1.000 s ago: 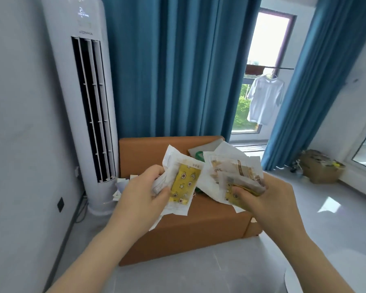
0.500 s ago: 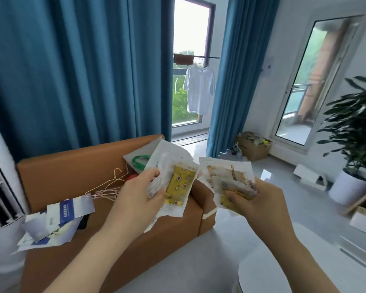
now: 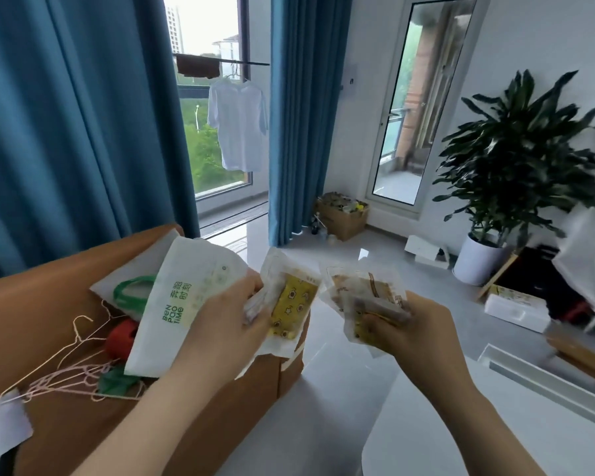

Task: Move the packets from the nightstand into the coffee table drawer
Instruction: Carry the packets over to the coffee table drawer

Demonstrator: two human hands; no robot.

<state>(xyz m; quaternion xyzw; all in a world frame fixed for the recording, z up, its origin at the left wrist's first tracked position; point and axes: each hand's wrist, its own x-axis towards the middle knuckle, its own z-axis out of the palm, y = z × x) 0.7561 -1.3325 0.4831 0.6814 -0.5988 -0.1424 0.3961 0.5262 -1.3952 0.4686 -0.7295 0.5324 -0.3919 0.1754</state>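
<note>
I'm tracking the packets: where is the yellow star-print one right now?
In the head view, just left of centre, the yellow star-print packet is gripped in the left hand, beside the packets held in the right hand.

Living room, blue curtains (image 3: 66,132) part drawn.
White T-shirt (image 3: 237,128) hangs from a rail (image 3: 227,60) in the window (image 3: 207,97). Cardboard box (image 3: 344,214) on the floor between curtain and glass door (image 3: 416,108). Plant (image 3: 516,149) in white pot (image 3: 478,262) at right. Orange sofa (image 3: 31,304) at left holds wire hangers (image 3: 73,365) and a red object (image 3: 119,340).
</note>
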